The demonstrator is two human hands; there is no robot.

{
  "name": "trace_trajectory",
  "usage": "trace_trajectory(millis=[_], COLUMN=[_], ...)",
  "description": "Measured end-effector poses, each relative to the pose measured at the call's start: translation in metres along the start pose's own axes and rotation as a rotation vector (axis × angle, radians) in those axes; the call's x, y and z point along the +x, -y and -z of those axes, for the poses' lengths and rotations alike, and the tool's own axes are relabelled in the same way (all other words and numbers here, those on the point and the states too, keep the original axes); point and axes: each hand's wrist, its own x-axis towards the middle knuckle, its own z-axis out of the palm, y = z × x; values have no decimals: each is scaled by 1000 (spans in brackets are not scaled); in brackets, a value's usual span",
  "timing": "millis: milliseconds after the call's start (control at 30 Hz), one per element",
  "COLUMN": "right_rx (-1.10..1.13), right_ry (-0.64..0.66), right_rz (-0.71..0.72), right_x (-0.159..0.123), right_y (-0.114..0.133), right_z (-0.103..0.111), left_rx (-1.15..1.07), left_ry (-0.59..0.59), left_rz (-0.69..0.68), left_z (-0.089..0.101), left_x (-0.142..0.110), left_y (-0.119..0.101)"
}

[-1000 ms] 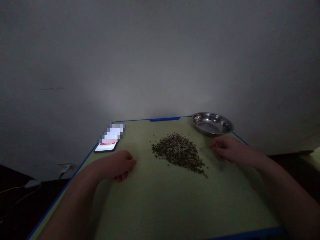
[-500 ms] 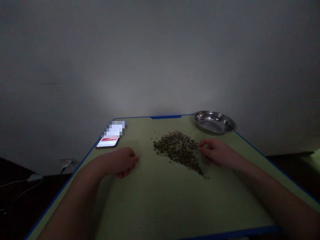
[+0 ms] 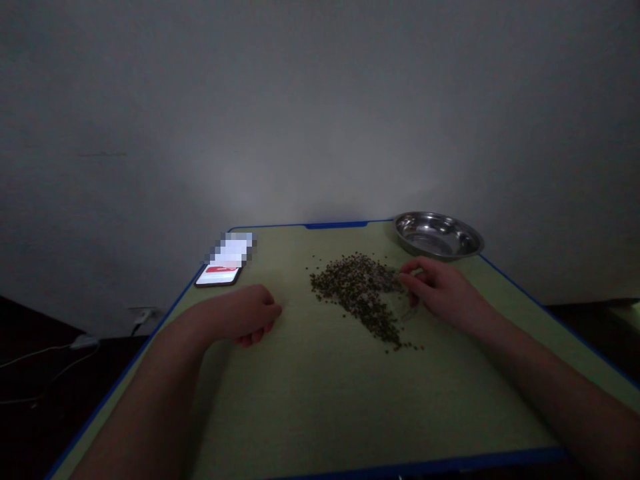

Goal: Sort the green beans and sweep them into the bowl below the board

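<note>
A spread heap of small dark greenish-brown beans or grains (image 3: pixel 357 287) lies on the pale green tabletop (image 3: pixel 320 393). My right hand (image 3: pixel 437 287) is at the heap's right side, with thumb and forefinger closed on a clear, see-through piece (image 3: pixel 400 307) whose exact kind I cannot make out. Its edge touches the grains. To the left of the heap, apart from it, my left hand (image 3: pixel 247 313) rests low over the table with the fingers curled and the thumb against the forefinger. Whatever that pinch may hold is hidden or too small to see.
A shiny metal bowl (image 3: pixel 437 237) stands at the table's back right corner. At the back left lies a phone (image 3: pixel 220 270) with its screen lit. A blue edge runs round the table, and a pale wall rises behind. Cables and a plug (image 3: pixel 143 319) show at the lower left.
The whole view has shifted slightly. My right hand has moved a little with the clear piece, and the near tip of the heap has loosened, with a few grains scattered there. My left hand stays almost still.
</note>
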Motion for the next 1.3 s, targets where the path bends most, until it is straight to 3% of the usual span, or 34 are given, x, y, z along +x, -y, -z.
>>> trace_trajectory(millis=[200, 400, 633, 933, 1300], right_rx=[148, -9, -73, -114, -150], right_ry=[-48, -98, 66, 215, 2], right_rz=[34, 152, 302, 402, 426], right_x=[0, 0, -4, -9, 7], right_y=[-4, -6, 3, 5, -6], right_z=[3, 9, 19, 0, -14], left_rx=[15, 13, 47, 41, 19], left_ry=[3, 5, -5, -7, -1], left_rz=[16, 22, 10, 5, 0], left_z=[0, 1, 2, 0, -1], left_x=[1, -2, -6, -4, -1], left_y=[0, -3, -6, -3, -2])
